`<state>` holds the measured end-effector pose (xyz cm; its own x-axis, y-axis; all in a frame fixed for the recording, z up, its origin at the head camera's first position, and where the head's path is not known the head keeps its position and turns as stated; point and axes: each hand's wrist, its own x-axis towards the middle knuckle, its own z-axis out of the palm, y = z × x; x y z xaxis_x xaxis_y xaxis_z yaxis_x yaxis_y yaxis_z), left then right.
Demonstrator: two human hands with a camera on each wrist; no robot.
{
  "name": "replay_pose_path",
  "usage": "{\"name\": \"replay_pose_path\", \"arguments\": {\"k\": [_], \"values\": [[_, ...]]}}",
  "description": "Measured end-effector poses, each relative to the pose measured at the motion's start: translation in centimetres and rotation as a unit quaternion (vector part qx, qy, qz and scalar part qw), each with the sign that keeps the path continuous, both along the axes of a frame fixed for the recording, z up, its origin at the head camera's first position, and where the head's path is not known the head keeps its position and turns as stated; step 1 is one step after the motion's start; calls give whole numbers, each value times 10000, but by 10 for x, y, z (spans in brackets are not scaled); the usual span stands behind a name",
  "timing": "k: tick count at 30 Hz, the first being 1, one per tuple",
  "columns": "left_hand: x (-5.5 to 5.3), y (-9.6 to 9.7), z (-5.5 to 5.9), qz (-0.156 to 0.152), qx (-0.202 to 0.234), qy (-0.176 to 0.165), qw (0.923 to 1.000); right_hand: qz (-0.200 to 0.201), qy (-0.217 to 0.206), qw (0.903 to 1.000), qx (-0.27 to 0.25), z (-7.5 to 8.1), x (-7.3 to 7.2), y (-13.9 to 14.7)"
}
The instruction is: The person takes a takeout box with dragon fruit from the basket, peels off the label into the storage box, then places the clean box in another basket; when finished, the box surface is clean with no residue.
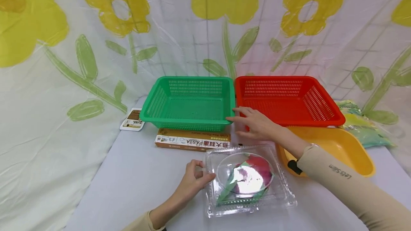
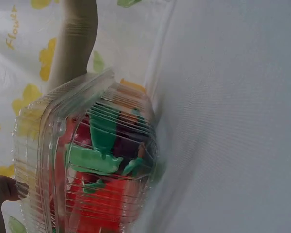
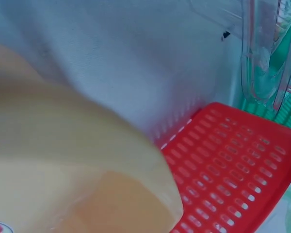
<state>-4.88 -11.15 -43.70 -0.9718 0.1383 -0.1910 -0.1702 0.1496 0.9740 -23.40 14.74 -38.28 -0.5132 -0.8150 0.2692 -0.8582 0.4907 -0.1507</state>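
A clear plastic clamshell box (image 1: 221,202) lies on the white table, with red, dark purple and green pieces (image 2: 104,128) showing through it. My left hand (image 1: 192,181) pinches the box's left edge between its thumb and curled fingers; the thumb shows against the lid in the left wrist view. Reaching past the box, my right hand (image 1: 255,124) has its fingers extended at the near right corner of the green basket (image 1: 189,121). The red basket (image 1: 289,121) is just beside that hand. In the right wrist view the right hand is out of sight.
A pasta box (image 1: 192,140) lies in front of the green basket. To its left is a small white-edged packet (image 1: 132,119). A yellow tray (image 1: 340,149) sits under my right forearm, with a green and yellow bag (image 1: 363,126) behind it. A flowered curtain (image 1: 179,45) closes off the back.
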Motion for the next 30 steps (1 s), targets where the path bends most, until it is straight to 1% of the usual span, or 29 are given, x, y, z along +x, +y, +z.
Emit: {"name": "replay_pose_path", "arguments": {"k": [2, 6, 9, 12, 14, 16, 19, 22, 25, 27, 28, 30], "values": [[1, 0, 3, -23, -27, 12, 10000, -2, 8, 10000, -1, 1, 0, 0], [3, -1, 6, -128, -189, -150, 9996, -25, -38, 10000, 11, 1, 1, 1], [4, -1, 8, -195, -251, -175, 9993, -27, -59, 10000, 18, 1, 1, 0], [5, -1, 9, -243, -38, -173, 9995, -16, -82, 10000, 27, 1, 1, 0], [4, -1, 9, -212, 175, -152, 9995, -8, -106, 9999, 24, 1, 0, 0], [4, -2, 9, -149, 280, -92, 9995, -25, -129, 9999, 34, 1, 0, 0], [3, -3, 10, 5, 94, 70, 9999, -69, -198, 9998, 34, 0, 0, 0], [2, -5, 9, 34, -18, 217, 9998, -99, -238, 9997, 40, 1, 1, 0], [0, -6, 6, -69, 194, 385, 9990, -113, -235, 9997, 32, 1, 1, -1], [-1, -7, 4, -174, 197, 672, 9974, -117, -218, 9997, 28, 1, 1, -1], [-1, -8, 3, -246, 105, 851, 9960, -117, -213, 9997, 27, 1, 1, -1], [-2, -10, 1, -399, -212, 1207, 9917, -103, -191, 9998, 22, 1, 1, -1]]}}
